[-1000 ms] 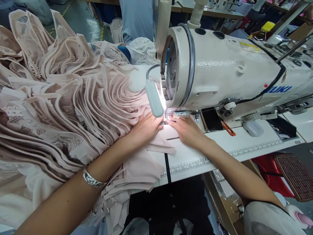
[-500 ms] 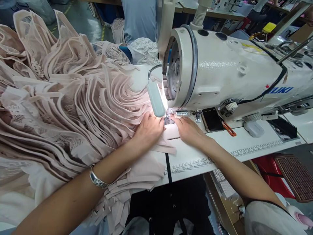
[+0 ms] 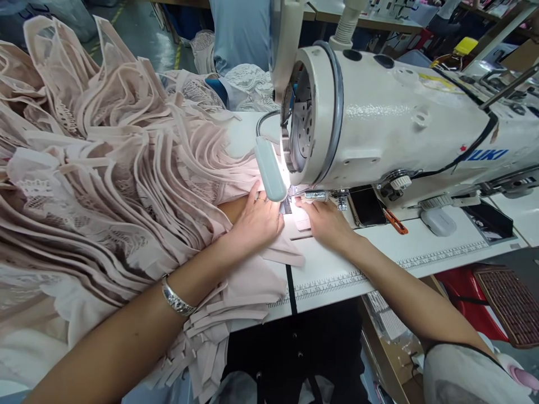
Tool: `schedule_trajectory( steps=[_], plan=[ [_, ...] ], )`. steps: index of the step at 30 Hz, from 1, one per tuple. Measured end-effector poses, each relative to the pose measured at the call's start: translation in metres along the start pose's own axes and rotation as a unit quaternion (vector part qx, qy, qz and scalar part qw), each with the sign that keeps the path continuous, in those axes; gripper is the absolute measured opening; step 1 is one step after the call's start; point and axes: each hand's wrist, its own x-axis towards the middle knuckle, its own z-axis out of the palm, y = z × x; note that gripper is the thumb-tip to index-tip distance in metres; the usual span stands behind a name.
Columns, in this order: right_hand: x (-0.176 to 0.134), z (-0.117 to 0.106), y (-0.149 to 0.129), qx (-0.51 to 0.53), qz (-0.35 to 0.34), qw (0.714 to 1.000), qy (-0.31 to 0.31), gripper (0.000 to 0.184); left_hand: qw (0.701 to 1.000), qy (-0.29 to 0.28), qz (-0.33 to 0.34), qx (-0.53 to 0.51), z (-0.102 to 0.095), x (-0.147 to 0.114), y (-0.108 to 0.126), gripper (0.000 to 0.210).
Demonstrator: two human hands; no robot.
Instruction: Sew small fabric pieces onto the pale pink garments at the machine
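My left hand [image 3: 257, 223] lies palm down on pale pink fabric [image 3: 283, 247] left of the needle area, its fingers stretched and somewhat spread. The lamp head partly covers its fingertips. Across from it, my right hand [image 3: 327, 221] pinches the edge of a small pale pink fabric piece [image 3: 301, 217] close to the presser foot [image 3: 288, 204]. Above both hands stands a white sewing machine [image 3: 379, 118]. Its small lamp [image 3: 270, 171] lights the stitching spot, where glare hides the needle. A silver bracelet [image 3: 177, 297] circles my left wrist.
A big heap of pale pink lace-trimmed garments [image 3: 126, 168] covers the table's left side. To the right lie a dark phone [image 3: 367, 205], an orange cutter [image 3: 394, 221], a white case [image 3: 438, 222] and a black tray [image 3: 488, 219]. A printed ruler [image 3: 337, 281] runs along the front edge.
My left hand has drawn slightly back from the presser foot and its fingers have spread. More of the small fabric piece shows beside my right hand, which has barely moved.
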Motion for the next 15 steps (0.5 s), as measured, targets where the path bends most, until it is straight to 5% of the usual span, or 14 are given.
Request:
schedule_trajectory(
  steps=[15],
  plan=[
    [-0.001,-0.002,0.008,0.053,-0.037,0.998,-0.002,0.067,1.000,0.031,0.001,0.003,0.004,-0.003,0.000,0.042]
  ],
)
